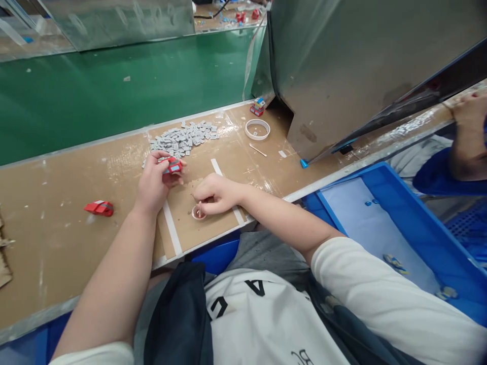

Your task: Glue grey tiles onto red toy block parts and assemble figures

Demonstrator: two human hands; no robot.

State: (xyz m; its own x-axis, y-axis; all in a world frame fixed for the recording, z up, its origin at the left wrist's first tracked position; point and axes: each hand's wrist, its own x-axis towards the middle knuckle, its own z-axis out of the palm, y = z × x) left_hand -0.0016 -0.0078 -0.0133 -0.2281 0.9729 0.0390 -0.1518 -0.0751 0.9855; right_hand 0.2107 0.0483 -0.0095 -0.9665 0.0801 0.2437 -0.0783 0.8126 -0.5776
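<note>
My left hand (152, 183) is closed around a red toy car (174, 166) with grey and light-blue patches, held just above the table. To its right my right hand (217, 194) is in a pinch, its fingertips at a small round cup (198, 213) with something reddish inside. What those fingers hold, if anything, is too small to make out. Behind my left hand a heap of small grey flat pieces (184, 138) is spread on the table. Another red toy car (99, 208) lies to the left, apart from both hands.
A roll of white tape (257, 130), a thin white stick (257, 150) and a red, blue and yellow toy (257, 107) lie at the back right. A large metal housing (361, 66) overhangs there. A blue bin (411, 218) stands at the right; beyond it shows another person's arm (470, 137).
</note>
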